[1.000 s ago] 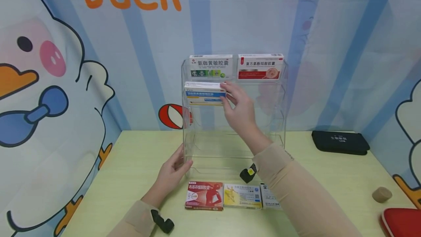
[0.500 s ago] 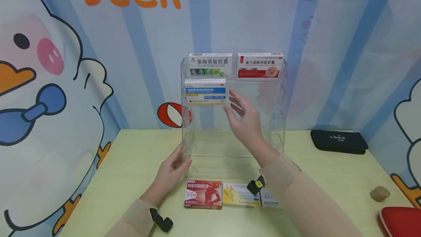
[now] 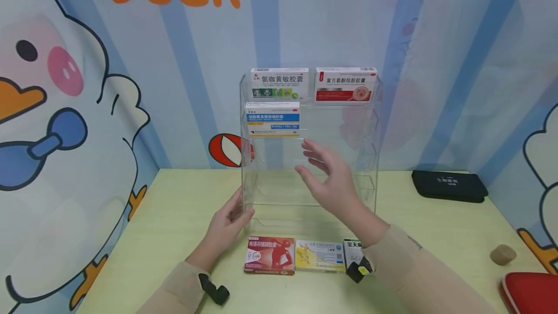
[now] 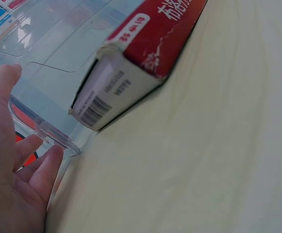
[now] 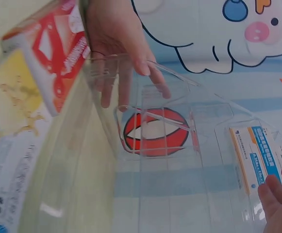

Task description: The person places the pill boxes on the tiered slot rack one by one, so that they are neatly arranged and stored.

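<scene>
A clear acrylic display rack (image 3: 309, 193) stands on the table. At its lower left side my left hand (image 3: 225, 224) holds the edge, thumb at the front and fingers along the outer side. My right hand (image 3: 333, 178) is in front of the middle of the rack, fingers loosely bent, holding nothing. A blue-and-white medicine box (image 3: 273, 120) sits in the second tier on the left, above and left of that hand. On the top tier are a green-and-white medicine box (image 3: 279, 84) and a red-and-white one (image 3: 346, 85).
Before the rack lie a red medicine box (image 3: 269, 256), a yellow-and-white box (image 3: 319, 257) and a white box (image 3: 352, 251), partly hidden by the right wrist camera. Further right are a black pouch (image 3: 450, 186), a small tan cylinder (image 3: 503, 255) and a red case (image 3: 532, 292).
My right hand has let go of the blue-and-white box, now upright in the second tier, and has moved down and right. The left hand has stayed at the rack.
</scene>
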`<state>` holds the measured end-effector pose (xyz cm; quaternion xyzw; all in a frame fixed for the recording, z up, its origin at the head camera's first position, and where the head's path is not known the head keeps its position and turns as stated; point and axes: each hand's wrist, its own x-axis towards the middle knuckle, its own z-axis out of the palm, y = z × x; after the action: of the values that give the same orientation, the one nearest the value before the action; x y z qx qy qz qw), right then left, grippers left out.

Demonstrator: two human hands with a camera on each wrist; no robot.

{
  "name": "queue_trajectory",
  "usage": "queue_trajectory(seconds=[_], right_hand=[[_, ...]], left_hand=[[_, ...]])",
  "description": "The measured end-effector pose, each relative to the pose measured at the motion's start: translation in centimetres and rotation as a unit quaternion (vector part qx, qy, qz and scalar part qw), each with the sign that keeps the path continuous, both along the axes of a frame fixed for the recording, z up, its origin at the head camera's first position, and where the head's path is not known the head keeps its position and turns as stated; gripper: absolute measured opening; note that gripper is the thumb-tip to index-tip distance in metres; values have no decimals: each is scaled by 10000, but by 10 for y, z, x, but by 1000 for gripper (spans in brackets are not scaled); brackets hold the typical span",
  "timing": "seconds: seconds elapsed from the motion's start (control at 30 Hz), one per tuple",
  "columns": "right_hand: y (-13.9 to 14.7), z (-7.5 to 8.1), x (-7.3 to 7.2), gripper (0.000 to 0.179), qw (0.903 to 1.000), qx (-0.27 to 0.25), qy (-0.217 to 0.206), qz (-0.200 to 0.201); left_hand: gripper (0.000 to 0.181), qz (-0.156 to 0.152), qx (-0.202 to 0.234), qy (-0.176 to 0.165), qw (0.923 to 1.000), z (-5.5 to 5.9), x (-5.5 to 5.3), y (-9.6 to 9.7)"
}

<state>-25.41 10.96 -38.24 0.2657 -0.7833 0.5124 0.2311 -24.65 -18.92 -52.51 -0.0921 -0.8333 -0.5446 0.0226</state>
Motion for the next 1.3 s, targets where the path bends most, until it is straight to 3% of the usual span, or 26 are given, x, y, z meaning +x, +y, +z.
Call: queue_trajectory(seconds=[0.4, 0.73, 1.1, 1.3], right_hand=[[41, -26, 48, 67, 9900, 1354, 387, -53], [98, -62, 80, 68, 9708, 2385, -128, -209], [153, -85, 96, 47, 9441, 3192, -604, -552], [173, -92, 98, 50, 9310, 3412, -1048, -772]], left_hand=[[77, -38, 23, 20, 10000, -1, 0, 0], [76, -37, 25, -21, 10000, 2, 1, 0], [77, -7, 75, -71, 9999, 3, 2, 3], [76, -39, 108, -51, 9999, 3, 1, 2]])
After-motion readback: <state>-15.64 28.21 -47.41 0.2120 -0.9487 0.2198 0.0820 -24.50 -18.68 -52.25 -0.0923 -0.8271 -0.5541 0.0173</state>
